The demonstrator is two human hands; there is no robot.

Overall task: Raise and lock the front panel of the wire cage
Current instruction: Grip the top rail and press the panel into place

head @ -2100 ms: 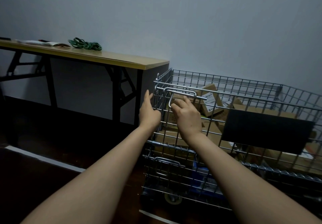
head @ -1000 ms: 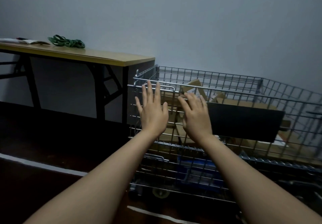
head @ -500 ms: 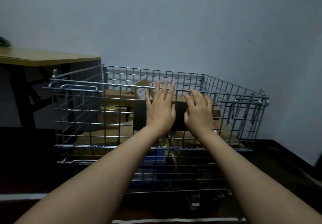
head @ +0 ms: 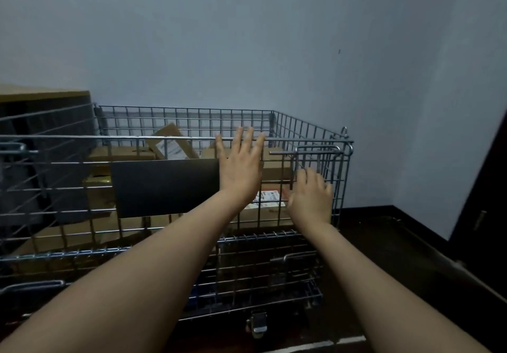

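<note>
A person stands before a wire cage point(head: 192, 122) on castors, seen from a head-worn camera looking down along two bare forearms. The front panel point(head: 82, 201) is upright, its top rail level with the cage's sides. The left hand point(head: 240, 166) lies flat and open against the mesh, fingertips reaching the top rail, gripping nothing. The right hand point(head: 311, 196) is blurred just below the latch handle point(head: 318, 149) at the panel's right corner; it seems to touch the wires, but whether it clasps one cannot be told. A dark card point(head: 164, 188) hangs on the panel, and cardboard boxes point(head: 123, 155) fill the cage behind.

The panel is likely rigid and fairly heavy, its steel wire smooth and thin enough to pinch fingers; the top rail and the looped latch handle offer the soundest holds. A wall stands close behind and to the right, and a table point(head: 44, 96) presses on the left, so free room lies only on the near side.
</note>
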